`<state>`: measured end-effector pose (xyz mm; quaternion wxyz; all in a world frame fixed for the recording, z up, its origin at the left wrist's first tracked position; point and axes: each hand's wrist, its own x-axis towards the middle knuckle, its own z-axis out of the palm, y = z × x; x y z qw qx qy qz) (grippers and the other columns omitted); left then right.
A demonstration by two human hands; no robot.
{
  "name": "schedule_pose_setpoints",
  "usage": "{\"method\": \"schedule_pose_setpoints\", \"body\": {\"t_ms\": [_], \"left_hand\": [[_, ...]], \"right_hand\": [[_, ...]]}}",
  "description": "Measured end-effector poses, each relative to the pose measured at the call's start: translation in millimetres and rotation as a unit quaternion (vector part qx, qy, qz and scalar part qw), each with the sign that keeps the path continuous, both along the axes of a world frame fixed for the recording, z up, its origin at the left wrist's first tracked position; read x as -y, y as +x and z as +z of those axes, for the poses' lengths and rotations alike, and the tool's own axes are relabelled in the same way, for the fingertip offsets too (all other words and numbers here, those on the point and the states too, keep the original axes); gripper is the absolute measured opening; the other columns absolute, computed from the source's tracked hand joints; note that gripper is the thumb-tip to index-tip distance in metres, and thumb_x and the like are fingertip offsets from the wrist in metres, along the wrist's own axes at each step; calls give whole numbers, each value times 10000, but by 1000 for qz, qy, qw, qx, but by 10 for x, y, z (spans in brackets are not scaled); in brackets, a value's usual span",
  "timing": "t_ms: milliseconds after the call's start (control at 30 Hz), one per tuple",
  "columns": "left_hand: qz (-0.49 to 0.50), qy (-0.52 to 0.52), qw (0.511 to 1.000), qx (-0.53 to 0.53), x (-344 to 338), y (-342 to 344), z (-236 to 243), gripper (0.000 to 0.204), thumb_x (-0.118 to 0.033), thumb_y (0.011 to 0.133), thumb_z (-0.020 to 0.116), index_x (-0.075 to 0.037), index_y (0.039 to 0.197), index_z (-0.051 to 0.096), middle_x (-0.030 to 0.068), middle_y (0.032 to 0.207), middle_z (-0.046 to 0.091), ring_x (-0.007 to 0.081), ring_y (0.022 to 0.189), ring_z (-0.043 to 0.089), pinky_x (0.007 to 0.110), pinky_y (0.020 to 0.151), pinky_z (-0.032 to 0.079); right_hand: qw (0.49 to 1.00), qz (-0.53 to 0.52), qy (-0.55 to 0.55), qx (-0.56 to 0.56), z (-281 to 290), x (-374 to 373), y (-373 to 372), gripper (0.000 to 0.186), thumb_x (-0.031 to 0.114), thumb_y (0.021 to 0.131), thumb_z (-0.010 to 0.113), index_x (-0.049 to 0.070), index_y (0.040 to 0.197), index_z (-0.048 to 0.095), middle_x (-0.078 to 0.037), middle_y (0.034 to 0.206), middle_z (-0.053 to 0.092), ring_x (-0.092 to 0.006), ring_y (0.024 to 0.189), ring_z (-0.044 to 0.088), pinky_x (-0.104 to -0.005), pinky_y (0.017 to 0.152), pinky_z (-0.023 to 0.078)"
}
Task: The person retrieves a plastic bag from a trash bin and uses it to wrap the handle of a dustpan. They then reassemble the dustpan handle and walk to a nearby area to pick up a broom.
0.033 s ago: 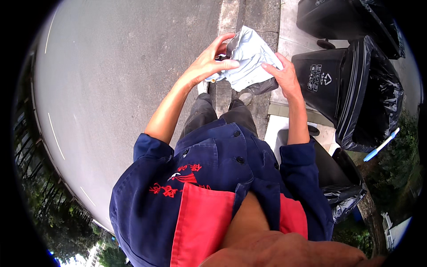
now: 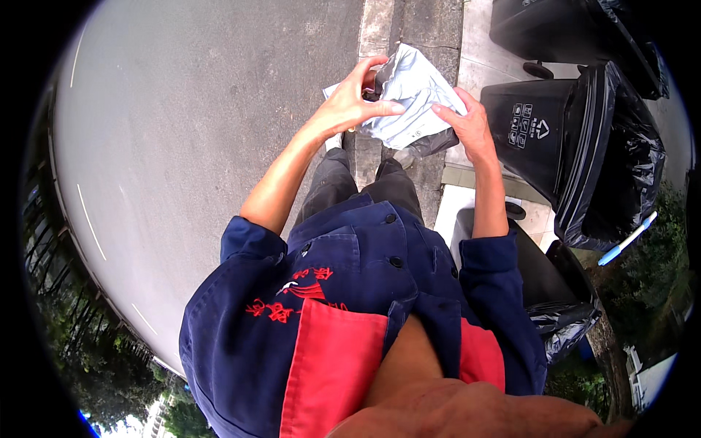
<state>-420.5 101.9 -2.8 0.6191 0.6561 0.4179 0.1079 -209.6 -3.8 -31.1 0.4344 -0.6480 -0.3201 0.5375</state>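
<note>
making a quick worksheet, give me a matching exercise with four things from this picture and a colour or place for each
Column 1
1. crumpled white packaging
2. grey road
3. jacket collar
4. black wheeled bins

Column 2
A. red
B. on the picture's right
C. between the left hand and right hand
D. on the picture's left

Pairs: 1-C, 2-D, 3-A, 4-B

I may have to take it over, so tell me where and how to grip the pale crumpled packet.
Probably pinch the pale crumpled packet at its upper corner, coming from the far side. That corner points away and is uncovered, while the left hand and right hand occupy the two sides; its creased, thin-looking material should suit a flat pinch.
</note>
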Motion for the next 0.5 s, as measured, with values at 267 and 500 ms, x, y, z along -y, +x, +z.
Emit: {"method": "schedule_pose_setpoints", "body": {"t_ms": [267,500], "left_hand": [[88,182,977,-74,412,-297,-1506,282,17,649,549,-88,910,546,93,745,538,284,642,556,397,566,444],[-62,303,945,-108,676,-834,-2176,126,-53,684,574,-101,801,578,25,748,460,196,711,540,326,600,432]], "right_hand": [[977,-121,-176,7,-1251,474,-1145,276,122,755,652,-25,973,572,-67,852,618,-106,757,538,-268,660,446],[844,-264,-284,-369,-1758,358,-1708,509,273,859,570,53,1282,391,-75,1178,519,-178,1022,545,-363,840,450]]}}
